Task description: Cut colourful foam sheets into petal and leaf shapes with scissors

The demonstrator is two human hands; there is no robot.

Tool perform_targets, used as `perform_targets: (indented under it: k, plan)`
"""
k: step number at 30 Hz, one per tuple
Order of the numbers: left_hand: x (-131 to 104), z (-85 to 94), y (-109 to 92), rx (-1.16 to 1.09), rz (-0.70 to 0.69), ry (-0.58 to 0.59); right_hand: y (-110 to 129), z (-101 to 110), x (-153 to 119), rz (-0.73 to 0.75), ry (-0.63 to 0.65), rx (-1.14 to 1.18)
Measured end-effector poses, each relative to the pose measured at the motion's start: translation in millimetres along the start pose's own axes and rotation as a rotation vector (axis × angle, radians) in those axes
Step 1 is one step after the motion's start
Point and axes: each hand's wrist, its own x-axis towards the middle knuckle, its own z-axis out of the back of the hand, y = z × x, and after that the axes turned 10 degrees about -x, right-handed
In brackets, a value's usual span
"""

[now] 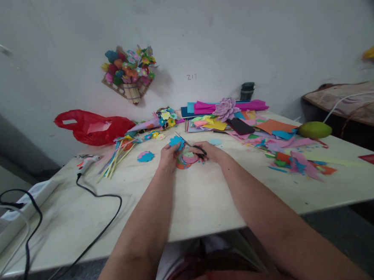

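Observation:
My left hand is closed on a blue scalloped paper flower. Black-handled scissors are in my right hand, their blades pointing up and left toward the flower's edge. Whether the blades touch the paper I cannot tell. Under and between my hands lie round paper pieces in pink and orange, partly hidden by the fingers. To the left, a small stack of blue and pink scalloped paper flowers rests on the table.
A glue gun with a black cord lies left, near a power strip and yellow strips. Behind are a red plastic bag and a paper bouquet. Paper scraps, a phone and a green fruit occupy the right.

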Motion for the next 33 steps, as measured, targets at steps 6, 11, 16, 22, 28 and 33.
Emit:
perform_targets:
  k: [6, 11, 16, 22, 28, 33]
  plan:
    - [-0.3, -0.4, -0.2, 0.002, 0.003, -0.012, -3.0, 0.6, 1.3, 0.024, 0.017, -0.011]
    - [-2.0, -2.3, -0.8, 0.005, -0.003, -0.026, 1.2, -1.2, 1.1, -0.010, -0.002, -0.019]
    - [-2.4, -3.5, -1.6, 0.005, -0.006, -0.036, 6.6, -2.7, -0.6, -0.049, -0.015, 0.001]
    - [-1.9, -3.1, -1.2, -0.012, -0.007, -0.029, 11.1, -3.6, -3.4, -0.049, -0.035, -0.014]
    - [-1.4, -1.7, -1.6, -0.038, -0.017, -0.041, 8.8, -3.0, -1.6, -0.063, -0.001, -0.010]
    - [-0.1, 0.0, -1.6, -0.031, -0.015, -0.034, 8.1, -2.5, -2.6, -0.055, 0.033, 0.017]
